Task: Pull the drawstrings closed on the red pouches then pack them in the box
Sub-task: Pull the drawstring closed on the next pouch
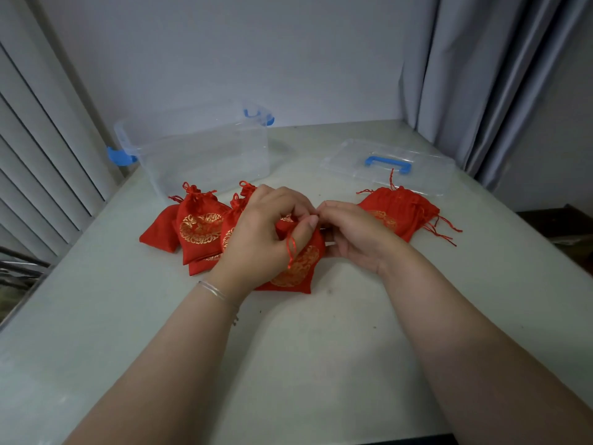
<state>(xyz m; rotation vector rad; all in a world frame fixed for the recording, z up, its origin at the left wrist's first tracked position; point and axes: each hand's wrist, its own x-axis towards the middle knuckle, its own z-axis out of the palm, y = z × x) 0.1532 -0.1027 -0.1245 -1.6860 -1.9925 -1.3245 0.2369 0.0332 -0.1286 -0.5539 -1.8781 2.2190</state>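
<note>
L hand (256, 232) & R hand (349, 234) fingers both pinch the top of a red cloth pouch w/ gold print (298, 268) on the pale desk (288, 364); clear plastic box (199, 152) behind.

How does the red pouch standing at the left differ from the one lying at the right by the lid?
The left pouch stands upright, its neck cinched shut; the right pouch lies flat, its mouth open and its strings trailing loose. Both are red with a gold pattern.
</note>
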